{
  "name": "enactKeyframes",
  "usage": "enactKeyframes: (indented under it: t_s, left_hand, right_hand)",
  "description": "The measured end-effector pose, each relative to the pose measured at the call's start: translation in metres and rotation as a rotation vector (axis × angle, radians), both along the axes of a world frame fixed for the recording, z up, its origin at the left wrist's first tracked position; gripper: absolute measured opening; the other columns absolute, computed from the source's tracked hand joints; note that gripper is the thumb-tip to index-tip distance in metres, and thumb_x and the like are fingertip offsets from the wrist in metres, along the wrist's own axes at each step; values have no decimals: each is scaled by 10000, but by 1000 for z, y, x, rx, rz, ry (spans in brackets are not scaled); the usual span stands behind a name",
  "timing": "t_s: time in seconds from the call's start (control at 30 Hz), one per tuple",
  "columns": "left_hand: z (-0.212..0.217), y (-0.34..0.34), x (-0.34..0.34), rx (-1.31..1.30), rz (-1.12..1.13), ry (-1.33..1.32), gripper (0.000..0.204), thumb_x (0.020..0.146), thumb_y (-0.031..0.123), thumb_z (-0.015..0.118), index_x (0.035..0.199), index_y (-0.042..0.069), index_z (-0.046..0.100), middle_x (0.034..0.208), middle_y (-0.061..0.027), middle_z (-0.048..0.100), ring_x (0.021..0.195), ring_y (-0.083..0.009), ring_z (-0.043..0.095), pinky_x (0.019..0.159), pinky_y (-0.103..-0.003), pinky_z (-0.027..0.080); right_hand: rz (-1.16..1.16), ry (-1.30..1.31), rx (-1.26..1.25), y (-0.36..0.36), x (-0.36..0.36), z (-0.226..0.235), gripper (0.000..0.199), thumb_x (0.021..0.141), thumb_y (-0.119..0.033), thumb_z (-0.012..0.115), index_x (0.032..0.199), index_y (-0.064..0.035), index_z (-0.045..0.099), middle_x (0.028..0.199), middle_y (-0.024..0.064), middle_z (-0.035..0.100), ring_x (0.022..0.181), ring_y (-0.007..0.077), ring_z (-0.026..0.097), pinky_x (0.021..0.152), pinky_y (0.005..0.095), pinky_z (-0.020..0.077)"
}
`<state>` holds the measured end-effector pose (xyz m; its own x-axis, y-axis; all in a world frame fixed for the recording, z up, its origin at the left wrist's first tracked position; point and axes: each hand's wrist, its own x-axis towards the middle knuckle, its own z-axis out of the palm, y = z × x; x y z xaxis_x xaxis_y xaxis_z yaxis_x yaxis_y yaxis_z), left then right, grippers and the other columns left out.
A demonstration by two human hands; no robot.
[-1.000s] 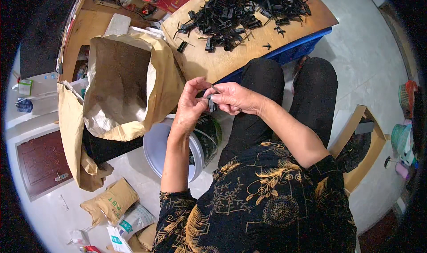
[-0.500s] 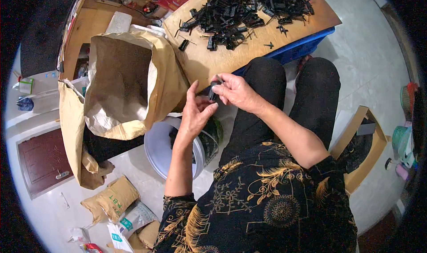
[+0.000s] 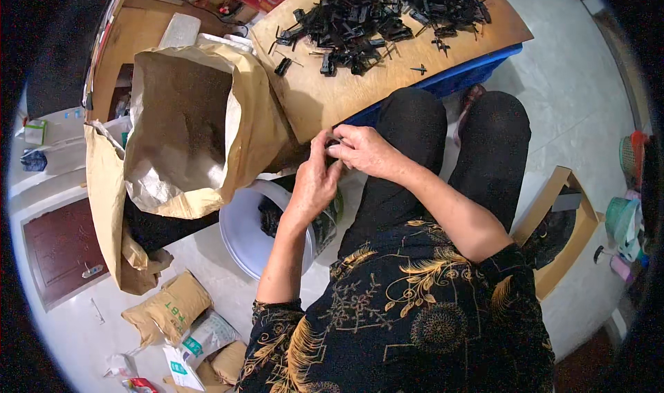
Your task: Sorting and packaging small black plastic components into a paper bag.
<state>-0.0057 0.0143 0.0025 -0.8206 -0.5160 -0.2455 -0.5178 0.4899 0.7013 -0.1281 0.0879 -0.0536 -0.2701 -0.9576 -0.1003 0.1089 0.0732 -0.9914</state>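
Just off the near corner of the wooden board, my two hands meet at the fingertips. My left hand (image 3: 316,184) and my right hand (image 3: 369,152) both pinch a small black plastic part (image 3: 333,143), mostly covered by the fingers. Its exact shape cannot be made out. Beyond them, a heap of black plastic parts (image 3: 360,26) with thin sprue-like sticks lies on the wooden board (image 3: 308,106). One little black piece (image 3: 282,66) rests apart from the heap. Below my left wrist stands a white bucket (image 3: 238,230) with some black pieces inside.
A large open brown paper sack (image 3: 256,130) stands left of my hands. Under the board is a blue crate (image 3: 443,78). A cardboard box (image 3: 546,275) with dark contents sits at right. Several packed bags (image 3: 169,306) lie on the floor at lower left.
My left fingers, spread before, have closed in against my right fingertips, and the black part is now mostly hidden between them. The view has shifted slightly.
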Motion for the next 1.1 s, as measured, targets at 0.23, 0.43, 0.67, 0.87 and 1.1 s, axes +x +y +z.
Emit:
enactKeyframes:
  t_s: [0.23,0.43,0.67,0.87,1.1]
  left_hand:
    - [1,0,2,525,88,137,487,876,92,457,1312,60,243,1061,-116,508,837,-178,577,733,-299,482]
    - [-5,-8,8,795,145,215,492,885,119,471,1319,84,242,1086,-90,497,816,-167,584,680,-269,482]
    - [-12,-19,13,774,329,308,367,878,52,462,1217,95,329,895,-71,550,735,-160,604,638,-242,490]
    - [-11,-21,6,660,308,284,330,870,39,482,1164,85,341,832,-48,524,675,-113,564,583,-221,469]
    - [-12,-22,-2,579,247,249,275,855,51,514,1092,68,375,770,-42,521,652,-90,531,546,-221,447]
  right_hand:
    - [59,-165,61,-1,-3,2,184,865,-163,534,887,20,540,647,-8,515,552,50,462,487,218,387]
    - [89,-268,97,-2,-1,0,160,880,-156,514,891,2,538,637,-21,496,560,40,455,492,209,388]
    - [-14,-129,42,-1,1,4,240,938,-238,408,948,-18,501,619,-19,446,547,42,417,480,206,353]
    - [60,-124,60,-3,6,7,252,916,-234,410,891,4,488,678,101,540,599,186,563,560,340,451]
    - [44,0,50,-6,6,1,228,905,-209,409,858,6,470,673,166,544,626,301,582,571,380,450]
